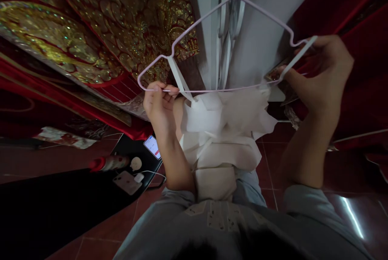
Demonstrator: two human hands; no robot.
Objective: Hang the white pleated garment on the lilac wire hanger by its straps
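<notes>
A thin pale pink wire hanger [209,9] is held up in front of me. A white garment [224,131] hangs under its bottom bar, with one white strap looped over each shoulder of the hanger. My left hand [157,104] is closed, pinching the bottom bar near the hanger's left end. My right hand [321,74] is closed on the white strap [298,56] at the hanger's right shoulder.
Red garments with gold embroidery [100,22] hang at the upper left, and dark red fabric [363,50] hangs at the right. A grey-white pillar [260,22] rises behind the hanger. At lower left a black table [60,203] carries phones [127,182], a charger and a red-handled tool [106,164]. The floor is red tile.
</notes>
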